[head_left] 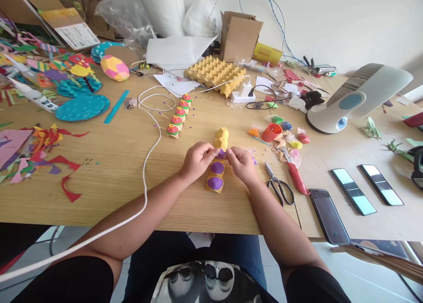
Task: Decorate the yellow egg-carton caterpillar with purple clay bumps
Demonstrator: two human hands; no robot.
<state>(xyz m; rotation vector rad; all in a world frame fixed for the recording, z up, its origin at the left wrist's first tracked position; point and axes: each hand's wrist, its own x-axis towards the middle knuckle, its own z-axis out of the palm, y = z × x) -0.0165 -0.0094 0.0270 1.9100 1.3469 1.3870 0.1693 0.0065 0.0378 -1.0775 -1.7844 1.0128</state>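
Note:
A strip of yellow egg carton (221,136) lies lengthwise on the table before me. Its two nearest humps carry purple caps that look like soft clay, while the far end is bare yellow. Over the hump between them sits another piece of purple clay (220,153). My left hand (199,160) pinches this piece at its left edge, thumb against fingers. At its right edge my right hand (243,163) is closed in a similar pinch. The fingers partly cover the piece. Black-handled scissors (280,186) lie right of my right hand.
A decorated carton strip (179,116) with toothpicks around it lies behind my left hand. A white cable (152,152) crosses my left forearm. Right are a red-handled knife (296,176), a red cup (271,131), clay bags, phones and a fan (352,101). Paper scraps cover the left.

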